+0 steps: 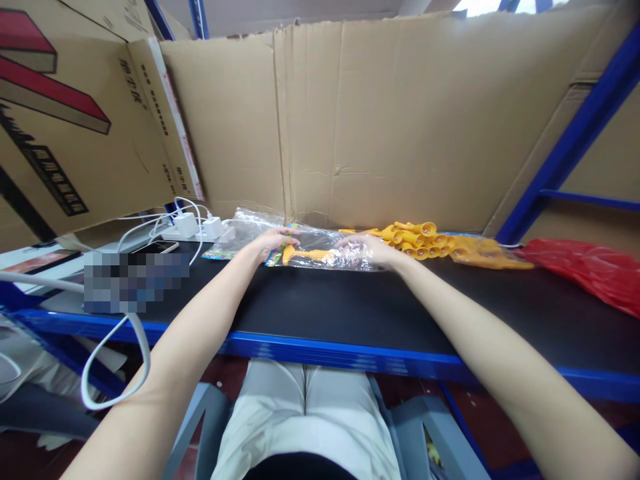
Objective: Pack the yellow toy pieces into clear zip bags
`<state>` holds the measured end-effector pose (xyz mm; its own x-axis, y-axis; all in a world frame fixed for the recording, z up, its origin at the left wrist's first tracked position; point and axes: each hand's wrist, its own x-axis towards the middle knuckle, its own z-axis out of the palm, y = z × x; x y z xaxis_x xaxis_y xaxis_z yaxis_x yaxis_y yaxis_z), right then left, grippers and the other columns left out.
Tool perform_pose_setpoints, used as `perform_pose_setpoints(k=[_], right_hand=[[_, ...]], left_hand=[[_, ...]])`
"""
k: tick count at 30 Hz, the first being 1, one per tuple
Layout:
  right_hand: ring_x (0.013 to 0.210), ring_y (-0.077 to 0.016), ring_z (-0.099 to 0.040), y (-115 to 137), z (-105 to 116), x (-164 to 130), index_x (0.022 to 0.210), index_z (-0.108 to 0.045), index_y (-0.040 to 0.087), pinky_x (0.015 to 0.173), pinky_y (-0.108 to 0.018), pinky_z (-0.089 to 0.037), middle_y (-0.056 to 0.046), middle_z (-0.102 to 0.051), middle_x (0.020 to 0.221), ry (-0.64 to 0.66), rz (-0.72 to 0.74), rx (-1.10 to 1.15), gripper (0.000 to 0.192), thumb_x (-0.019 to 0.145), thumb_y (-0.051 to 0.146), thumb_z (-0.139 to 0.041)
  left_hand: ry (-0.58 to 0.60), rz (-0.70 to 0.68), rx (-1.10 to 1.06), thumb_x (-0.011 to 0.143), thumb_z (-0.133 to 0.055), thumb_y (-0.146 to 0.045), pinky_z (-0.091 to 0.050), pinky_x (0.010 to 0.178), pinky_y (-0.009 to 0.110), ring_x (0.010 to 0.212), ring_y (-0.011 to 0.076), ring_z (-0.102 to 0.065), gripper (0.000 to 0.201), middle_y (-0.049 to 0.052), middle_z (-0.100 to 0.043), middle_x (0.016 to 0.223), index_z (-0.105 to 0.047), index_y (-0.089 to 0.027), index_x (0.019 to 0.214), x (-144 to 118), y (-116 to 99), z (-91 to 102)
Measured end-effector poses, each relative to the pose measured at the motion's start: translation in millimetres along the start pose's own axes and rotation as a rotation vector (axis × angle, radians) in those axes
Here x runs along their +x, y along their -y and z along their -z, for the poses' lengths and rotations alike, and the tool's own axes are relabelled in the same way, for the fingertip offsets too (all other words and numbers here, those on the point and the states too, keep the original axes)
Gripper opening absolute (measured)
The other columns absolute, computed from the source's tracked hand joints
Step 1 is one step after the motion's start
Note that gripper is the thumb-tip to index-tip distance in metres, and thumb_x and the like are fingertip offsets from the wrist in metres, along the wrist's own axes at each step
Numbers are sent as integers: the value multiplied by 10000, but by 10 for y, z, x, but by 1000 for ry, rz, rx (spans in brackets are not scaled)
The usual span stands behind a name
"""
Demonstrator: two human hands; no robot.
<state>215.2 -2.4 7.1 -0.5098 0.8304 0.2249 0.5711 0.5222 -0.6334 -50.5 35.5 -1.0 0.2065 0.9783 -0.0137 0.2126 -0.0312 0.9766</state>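
In the head view a clear plastic bag with a colourful printed end lies on the black tabletop, and an orange plastic toy-like piece shows through its film. My left hand is closed on the bag's printed end, by the left tip of the orange piece. Over the piece's right end is my right hand, its fingers bent and partly covered by shiny film. Just right of that hand is a pile of similar orange pieces with round cup-like ends. More clear bags lie to the left.
White chargers and cables sit at the left rear, near a blurred-out object. A white cable loops over my left forearm. Red plastic bags lie at the right. Cardboard walls the back; a blue rail edges the front.
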Motion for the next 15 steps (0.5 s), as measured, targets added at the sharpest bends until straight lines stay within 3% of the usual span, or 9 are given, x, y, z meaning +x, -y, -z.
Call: perform_pose_setpoints(k=[3,6,12,15], right_hand=[[710,-160,-578,-61,130,-24,915,-635,135,677,-293,-451,-78,-643,840,-177,-127,-162,236,759,284,-539],[697,-171,-574,-190,261,-52,815,-643,144,652,-283,-426,-77,-646,791,-307,-211,-441,196,762,291,-524],[673,-180,-575,-409,358,-75,819,-637,185,581,-275,-404,-67,-652,800,-94,-387,-653,205,722,351,-568],[715,-188,-583,-399,363,-84,849,-635,184,594,-276,-410,-78,-650,846,-75,-413,-699,227,700,351,-598]], left_hand=[[-92,-8,44,664,-604,-65,-485,641,218,622,106,-605,381,46,-668,726,-612,-139,1038,54,31,130],[-144,-16,115,661,-576,-54,-475,650,206,631,105,-603,372,37,-658,695,-615,-128,1023,101,76,236],[-174,6,231,660,-538,-32,-457,665,202,638,105,-595,359,40,-653,671,-621,-110,1001,106,91,289],[-194,9,257,664,-534,-44,-460,654,209,638,115,-595,349,41,-651,663,-624,-109,995,109,101,293]])
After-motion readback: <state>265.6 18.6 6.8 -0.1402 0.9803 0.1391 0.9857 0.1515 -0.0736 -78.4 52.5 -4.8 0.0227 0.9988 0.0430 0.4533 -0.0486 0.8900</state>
